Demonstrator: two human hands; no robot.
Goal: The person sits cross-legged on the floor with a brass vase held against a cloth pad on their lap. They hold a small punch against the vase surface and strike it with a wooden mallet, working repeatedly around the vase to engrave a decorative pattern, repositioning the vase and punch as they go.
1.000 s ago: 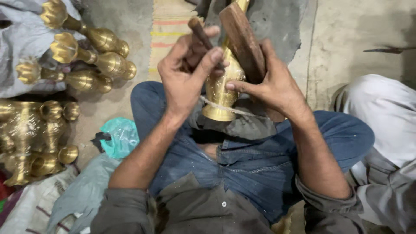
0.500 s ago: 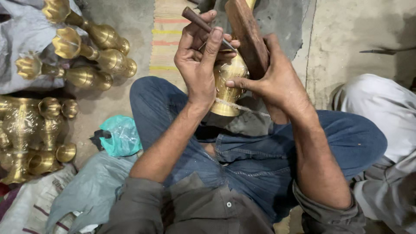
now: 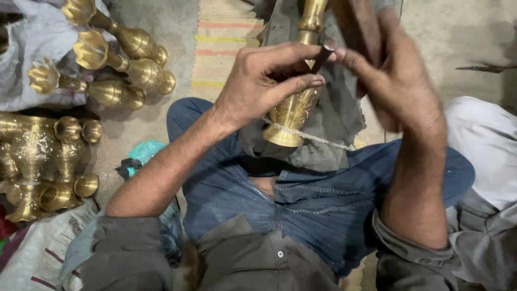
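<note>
Fingers [image 3: 293,83] of our left hand [image 3: 258,86] pinch a dark punch [image 3: 321,56] on the brass vase [image 3: 293,110]; right hand [image 3: 398,81] blurry, grip unclear.

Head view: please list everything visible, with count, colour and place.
brass vase: one, golden, upright on the lap, tied with a cord
small chisel: one, dark, tip against the vase
grey cloth: one, beneath the vase
brass vases on cloth: three, golden, lying upper left
brass pieces: several, golden, far left
teal bag: one, floor beside the thigh
striped mat: one, top centre
left hand: pinches the chisel
right hand: raised, blurred, grips a dark wooden piece
</note>
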